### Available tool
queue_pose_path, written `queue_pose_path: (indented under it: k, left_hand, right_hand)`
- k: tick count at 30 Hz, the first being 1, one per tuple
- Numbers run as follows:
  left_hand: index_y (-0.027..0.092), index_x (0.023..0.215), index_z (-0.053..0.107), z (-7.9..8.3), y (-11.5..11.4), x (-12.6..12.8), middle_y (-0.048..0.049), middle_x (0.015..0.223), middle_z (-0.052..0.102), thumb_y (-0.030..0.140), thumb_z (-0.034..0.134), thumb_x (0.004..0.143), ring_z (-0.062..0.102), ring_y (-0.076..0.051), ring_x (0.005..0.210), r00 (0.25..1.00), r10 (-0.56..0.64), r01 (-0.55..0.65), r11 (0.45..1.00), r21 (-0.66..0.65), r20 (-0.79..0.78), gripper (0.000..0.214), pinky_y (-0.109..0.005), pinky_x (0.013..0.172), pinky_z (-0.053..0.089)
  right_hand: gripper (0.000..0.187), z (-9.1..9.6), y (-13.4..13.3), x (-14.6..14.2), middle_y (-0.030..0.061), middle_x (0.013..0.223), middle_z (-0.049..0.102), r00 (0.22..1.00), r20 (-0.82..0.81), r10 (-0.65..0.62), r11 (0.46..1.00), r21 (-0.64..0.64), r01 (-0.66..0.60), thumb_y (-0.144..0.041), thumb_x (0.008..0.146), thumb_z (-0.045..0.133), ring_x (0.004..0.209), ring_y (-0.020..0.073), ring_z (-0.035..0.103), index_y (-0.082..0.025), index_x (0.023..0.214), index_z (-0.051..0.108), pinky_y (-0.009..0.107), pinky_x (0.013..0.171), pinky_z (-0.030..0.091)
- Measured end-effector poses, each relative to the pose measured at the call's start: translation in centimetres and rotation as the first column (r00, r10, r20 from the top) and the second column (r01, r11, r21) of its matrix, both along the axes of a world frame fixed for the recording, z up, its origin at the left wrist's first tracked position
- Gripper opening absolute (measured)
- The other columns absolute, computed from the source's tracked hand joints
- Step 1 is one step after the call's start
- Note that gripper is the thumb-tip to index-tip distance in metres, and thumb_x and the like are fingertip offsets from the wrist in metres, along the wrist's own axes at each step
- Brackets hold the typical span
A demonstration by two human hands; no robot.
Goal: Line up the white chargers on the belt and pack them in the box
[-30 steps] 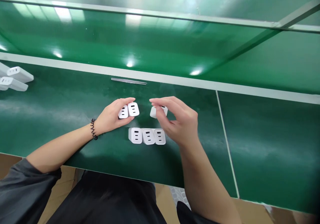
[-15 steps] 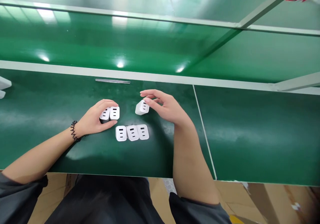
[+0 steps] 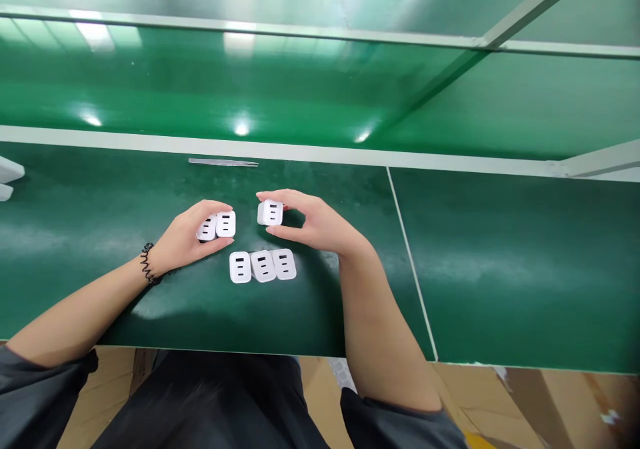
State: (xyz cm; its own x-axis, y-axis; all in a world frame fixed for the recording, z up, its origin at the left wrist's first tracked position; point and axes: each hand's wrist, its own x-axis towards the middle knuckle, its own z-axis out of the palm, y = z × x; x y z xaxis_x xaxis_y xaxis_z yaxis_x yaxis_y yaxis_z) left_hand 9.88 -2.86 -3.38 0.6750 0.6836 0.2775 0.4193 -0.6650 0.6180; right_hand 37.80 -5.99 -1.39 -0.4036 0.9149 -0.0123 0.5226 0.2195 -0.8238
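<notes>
Two white USB charger blocks (image 3: pixel 226 224) stand side by side with their port faces up, and my left hand (image 3: pixel 193 234) is closed around them, thumb in front and fingers behind. Another white charger block (image 3: pixel 273 213) sits between the thumb and fingers of my right hand (image 3: pixel 313 221), a short gap to the right of that pair. Closer to me, three more charger blocks (image 3: pixel 263 266) form a row on the green table, ports facing up; neither hand touches them.
Metal tweezers (image 3: pixel 223 163) lie near the back of the green tabletop (image 3: pixel 510 269), before a white rail (image 3: pixel 300 152). White objects (image 3: pixel 10 172) show at the left edge. A light seam (image 3: pixel 410 255) crosses the table right of my right arm.
My right hand has moved left, bringing its charger block closer to the pair in my left hand; its thumb is now at the block's near side. My left hand stays nearly still.
</notes>
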Motion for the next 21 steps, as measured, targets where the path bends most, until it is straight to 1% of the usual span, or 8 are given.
queue_pose_path:
  k: [2, 6, 9, 12, 14, 16, 18, 21]
  left_hand:
    - [0.021, 0.122, 0.053, -0.1, 0.0, 0.0, -0.0068, 0.117, 0.067, 0.034, 0.068, 0.088, 0.066, -0.019, 0.103, 1.000, -0.002, 0.002, 1.000, 0.009, 0.005, 0.040, -0.031, 0.089, 0.055]
    - [0.020, 0.125, 0.052, -0.3, 0.1, -0.1, -0.0081, 0.118, 0.065, 0.033, 0.070, 0.086, 0.065, -0.019, 0.105, 1.000, -0.002, 0.002, 1.000, 0.031, 0.021, 0.045, -0.031, 0.089, 0.055]
    - [0.019, 0.128, 0.050, -0.5, 0.1, -0.1, -0.0097, 0.121, 0.063, 0.034, 0.070, 0.086, 0.063, -0.021, 0.109, 0.999, -0.007, 0.005, 0.999, 0.052, 0.042, 0.049, -0.033, 0.091, 0.055]
    - [0.020, 0.129, 0.049, -0.8, 0.2, -0.1, -0.0106, 0.122, 0.063, 0.036, 0.068, 0.088, 0.062, -0.021, 0.111, 0.999, -0.019, 0.016, 0.998, 0.065, 0.046, 0.049, -0.035, 0.092, 0.055]
    - [0.020, 0.130, 0.048, -1.0, 0.3, -0.2, -0.0115, 0.123, 0.062, 0.040, 0.068, 0.087, 0.062, -0.023, 0.112, 0.999, -0.022, 0.018, 0.997, 0.077, 0.048, 0.052, -0.037, 0.093, 0.055]
    - [0.021, 0.133, 0.046, -1.0, 0.3, -0.2, -0.0129, 0.126, 0.060, 0.046, 0.069, 0.086, 0.060, -0.025, 0.116, 0.999, -0.021, 0.016, 0.995, 0.102, 0.042, 0.058, -0.039, 0.094, 0.055]
    - [0.021, 0.136, 0.045, -1.0, 0.1, -0.2, -0.0139, 0.129, 0.059, 0.051, 0.069, 0.085, 0.059, -0.026, 0.119, 1.000, -0.015, 0.011, 0.988, 0.156, 0.024, 0.064, -0.041, 0.096, 0.054]
    - [0.021, 0.137, 0.045, -0.7, -0.3, 0.1, -0.0134, 0.129, 0.061, 0.054, 0.068, 0.085, 0.060, -0.027, 0.118, 1.000, -0.011, 0.012, 0.947, 0.320, -0.007, 0.066, -0.043, 0.098, 0.053]
  right_hand:
    - [0.056, -0.3, 0.0, -0.7, 0.0017, 0.136, 0.061, 1.000, -0.013, 0.015, 1.000, -0.016, -0.015, -0.034, 0.085, 0.066, 0.121, 0.0239, 0.055, -0.032, 0.140, 0.052, 0.045, 0.102, 0.049]
    - [0.064, -0.6, 0.1, -1.8, 0.0032, 0.138, 0.060, 1.000, -0.014, -0.011, 0.997, -0.075, 0.010, -0.041, 0.083, 0.069, 0.116, 0.0250, 0.057, -0.032, 0.142, 0.049, 0.045, 0.094, 0.053]
    - [0.061, -0.7, 0.1, -2.3, 0.0034, 0.138, 0.060, 0.999, -0.035, -0.016, 0.998, -0.067, 0.014, -0.042, 0.081, 0.070, 0.111, 0.0254, 0.059, -0.032, 0.139, 0.053, 0.045, 0.091, 0.053]
    - [0.054, -0.8, 0.1, -2.7, 0.0033, 0.131, 0.064, 1.000, -0.017, -0.015, 0.998, -0.064, 0.014, -0.044, 0.081, 0.070, 0.107, 0.0260, 0.059, -0.032, 0.133, 0.059, 0.046, 0.087, 0.054]
    - [0.054, -0.9, 0.1, -3.0, 0.0035, 0.130, 0.064, 0.999, -0.042, 0.012, 0.998, -0.068, -0.015, -0.043, 0.081, 0.070, 0.109, 0.0258, 0.058, -0.032, 0.132, 0.059, 0.046, 0.089, 0.055]
    - [0.057, -1.0, 0.0, -3.4, 0.0042, 0.133, 0.062, 0.993, -0.117, 0.030, 0.997, -0.067, -0.038, -0.040, 0.081, 0.071, 0.112, 0.0247, 0.059, -0.031, 0.135, 0.056, 0.046, 0.094, 0.054]
    - [0.059, -1.2, -0.1, -3.8, 0.0056, 0.134, 0.060, 0.982, -0.186, 0.029, 0.998, -0.056, -0.040, -0.038, 0.081, 0.072, 0.112, 0.0236, 0.061, -0.030, 0.137, 0.055, 0.046, 0.097, 0.055]
    - [0.056, -1.6, -0.2, -4.3, 0.0076, 0.134, 0.057, 0.972, -0.232, 0.031, 0.998, -0.040, -0.041, -0.038, 0.080, 0.073, 0.108, 0.0232, 0.062, -0.028, 0.132, 0.057, 0.046, 0.094, 0.058]
